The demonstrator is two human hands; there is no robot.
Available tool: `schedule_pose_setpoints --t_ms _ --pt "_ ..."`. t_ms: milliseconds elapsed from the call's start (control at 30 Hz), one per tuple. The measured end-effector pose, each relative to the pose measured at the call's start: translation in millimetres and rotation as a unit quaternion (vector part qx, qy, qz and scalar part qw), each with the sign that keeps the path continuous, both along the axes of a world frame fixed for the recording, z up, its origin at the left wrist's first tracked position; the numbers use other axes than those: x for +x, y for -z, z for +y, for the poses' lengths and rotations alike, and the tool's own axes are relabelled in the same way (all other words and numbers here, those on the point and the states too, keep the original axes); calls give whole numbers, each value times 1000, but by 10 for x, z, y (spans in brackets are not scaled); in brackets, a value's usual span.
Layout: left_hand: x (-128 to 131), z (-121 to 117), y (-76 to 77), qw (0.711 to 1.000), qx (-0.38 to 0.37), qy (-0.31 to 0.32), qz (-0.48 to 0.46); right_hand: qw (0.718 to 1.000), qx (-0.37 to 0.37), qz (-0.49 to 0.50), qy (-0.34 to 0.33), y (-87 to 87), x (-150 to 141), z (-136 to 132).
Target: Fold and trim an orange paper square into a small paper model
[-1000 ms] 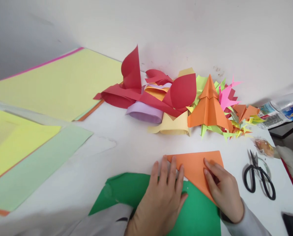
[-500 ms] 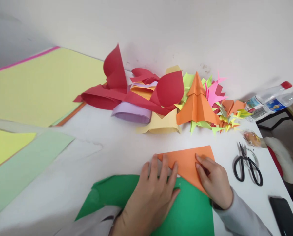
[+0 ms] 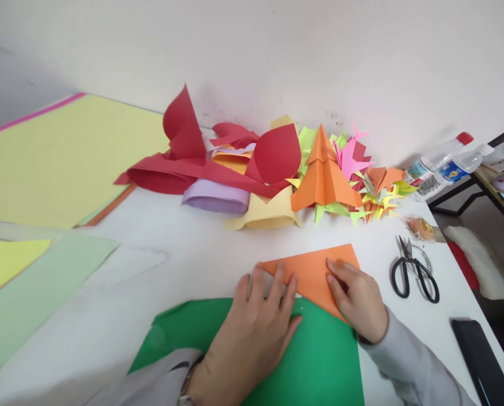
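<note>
Left hand [image 3: 252,332] lies open, pressing orange paper [image 3: 309,270]. Right hand [image 3: 364,304] curls there; can't tell if it pinches. Staying steady seems needed.

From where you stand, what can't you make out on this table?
- Head view: green paper sheet, near edge cut off by the picture's bottom.
- Head view: folded orange paper, left part hidden under left hand.
- Head view: flat black slab, near end cut off below.
- Head view: clear red-capped bottle, label print too small.
</note>
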State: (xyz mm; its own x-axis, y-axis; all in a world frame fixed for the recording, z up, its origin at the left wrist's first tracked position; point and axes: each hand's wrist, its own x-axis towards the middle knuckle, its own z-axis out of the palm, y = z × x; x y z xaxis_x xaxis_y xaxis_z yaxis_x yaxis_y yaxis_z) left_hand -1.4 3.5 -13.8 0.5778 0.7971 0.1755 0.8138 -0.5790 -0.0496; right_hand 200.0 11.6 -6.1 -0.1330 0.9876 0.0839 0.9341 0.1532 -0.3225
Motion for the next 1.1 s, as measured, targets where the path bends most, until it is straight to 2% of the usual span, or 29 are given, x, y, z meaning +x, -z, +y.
schedule_pose_setpoints --t_ms 133,267,333,600,767,1100 --pt "-4 -5 4 1000 -8 -4 13 996 19 -86 -15 -73 -11 6" --pt "-7 -5 -15 1000 -14 -8 17 985 40 -131 -106 -162 25 55" --pt "-4 -3 -31 1000 -16 -8 21 980 33 -151 -123 -191 42 77" --pt "15 4 -77 999 -16 -5 42 973 23 -182 -141 -226 57 117" --pt "20 -13 -60 1000 3 -22 13 971 39 -179 -155 -216 74 121" --pt "27 -55 -18 999 18 -32 12 972 44 -167 -158 -220 72 117"
